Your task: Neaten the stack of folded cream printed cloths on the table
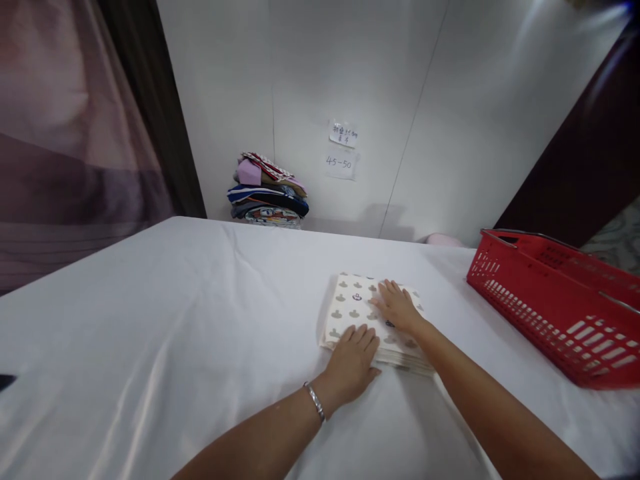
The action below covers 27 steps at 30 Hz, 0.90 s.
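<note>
A folded cream cloth (350, 303) printed with small grey shapes lies flat on the white-covered table (175, 320). My left hand (353, 363), a thin bracelet at its wrist, rests palm down on the cloth's near edge. My right hand (397, 307) lies flat on top of the cloth toward its right side, fingers spread. Neither hand grips anything; both press on the fabric.
A red plastic basket (555, 313) sits at the table's right edge. A stack of folded colourful clothes (267, 193) stands at the far side against the white wall, near two paper notes (343, 150). A curtain hangs at the left.
</note>
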Each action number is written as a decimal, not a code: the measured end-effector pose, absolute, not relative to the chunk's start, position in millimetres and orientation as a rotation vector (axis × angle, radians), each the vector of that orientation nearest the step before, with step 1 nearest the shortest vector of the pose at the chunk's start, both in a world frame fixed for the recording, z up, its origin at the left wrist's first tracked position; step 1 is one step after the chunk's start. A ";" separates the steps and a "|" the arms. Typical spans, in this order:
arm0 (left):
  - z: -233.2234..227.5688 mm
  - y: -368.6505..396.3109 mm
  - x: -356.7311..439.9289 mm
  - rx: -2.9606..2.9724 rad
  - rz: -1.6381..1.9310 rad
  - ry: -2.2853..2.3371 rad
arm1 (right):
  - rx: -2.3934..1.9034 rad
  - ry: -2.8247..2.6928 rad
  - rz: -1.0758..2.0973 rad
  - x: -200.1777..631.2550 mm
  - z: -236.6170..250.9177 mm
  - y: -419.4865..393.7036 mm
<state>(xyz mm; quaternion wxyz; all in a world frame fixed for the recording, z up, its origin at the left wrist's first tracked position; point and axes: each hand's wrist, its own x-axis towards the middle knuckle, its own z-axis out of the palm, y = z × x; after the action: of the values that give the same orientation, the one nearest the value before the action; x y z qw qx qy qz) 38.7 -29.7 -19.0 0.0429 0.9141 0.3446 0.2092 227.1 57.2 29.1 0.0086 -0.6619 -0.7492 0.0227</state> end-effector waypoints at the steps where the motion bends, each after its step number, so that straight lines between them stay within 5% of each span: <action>1: -18.2 -30.2 38.8 2.789 0.642 1.060 | -2.033 -2.372 0.080 217.5 31.6 63.8; 9: -7.9 -30.5 38.0 2.726 0.499 1.053 | -1.759 -2.553 0.151 146.8 11.5 112.6; 27: -6.3 -29.4 40.9 2.675 0.465 1.098 | -1.803 -2.497 0.241 148.0 8.0 123.6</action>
<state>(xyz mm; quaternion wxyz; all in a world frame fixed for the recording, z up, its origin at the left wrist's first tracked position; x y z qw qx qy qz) 40.9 -29.4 -6.3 0.1061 0.9082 0.3729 0.1577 148.0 123.6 8.0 0.0263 -0.5834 -0.8080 0.0779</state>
